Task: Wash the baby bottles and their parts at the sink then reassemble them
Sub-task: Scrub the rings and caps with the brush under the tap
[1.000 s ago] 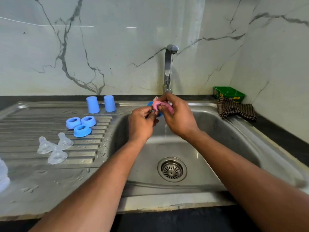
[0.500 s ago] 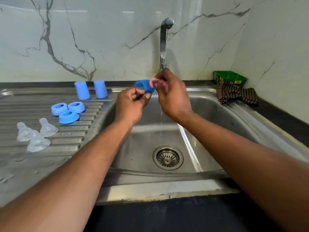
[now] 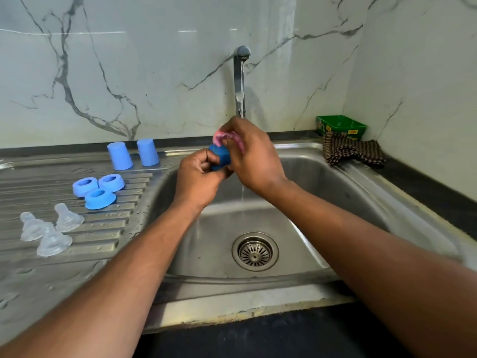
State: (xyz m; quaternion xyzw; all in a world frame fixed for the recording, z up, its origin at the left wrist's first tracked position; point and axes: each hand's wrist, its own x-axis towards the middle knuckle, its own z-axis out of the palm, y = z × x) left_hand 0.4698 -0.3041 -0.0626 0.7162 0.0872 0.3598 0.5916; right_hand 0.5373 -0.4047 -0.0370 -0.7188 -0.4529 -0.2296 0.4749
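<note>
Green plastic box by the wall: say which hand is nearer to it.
Right. The right hand is under the tap, left of the green plastic box; the left hand is farther left.

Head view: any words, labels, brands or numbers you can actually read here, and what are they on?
Nothing can be read.
Green box: yellow and red label patches on its front, too small and blurred to read.
Blue caps, blue rings, clear teats, tap and sink: no markings visible.

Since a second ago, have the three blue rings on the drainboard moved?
No. The blue rings lie on the same drainboard ridges, before the blue caps; only the camera shifted.
</note>
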